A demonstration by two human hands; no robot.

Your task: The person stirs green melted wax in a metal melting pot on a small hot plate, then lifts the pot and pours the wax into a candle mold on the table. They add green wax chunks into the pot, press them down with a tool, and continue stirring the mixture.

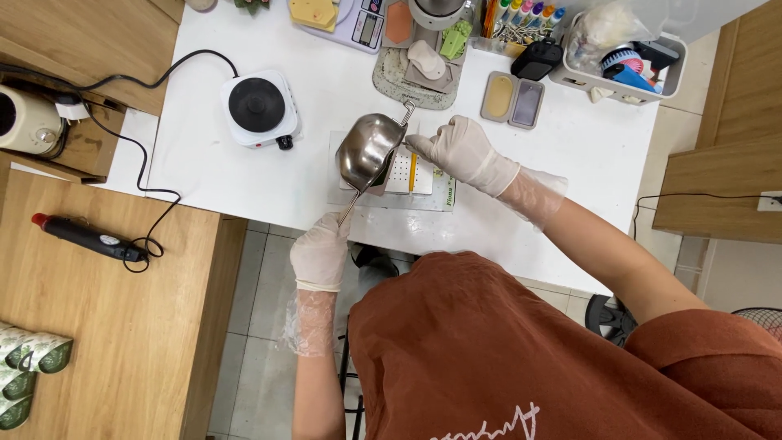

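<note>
My left hand (320, 253), in a pale glove, grips the thin handle of a small steel pouring pot (371, 148). The pot is tilted over a white perforated mold (407, 173) that sits on a mat (444, 195) on the white table (570, 147). My right hand (460, 147), also gloved, pinches a thin stick that stands upright at the mold, just right of the pot's lip. An orange strip lies on the mold beside the pot. What is inside the pot is hidden.
A small white electric hot plate (259, 107) stands left of the mat, its cord running to the wooden counter (106, 269). A black and red heat gun (85, 236) lies there. Scales, molds, marker pens and a storage bin (619, 57) crowd the table's far edge.
</note>
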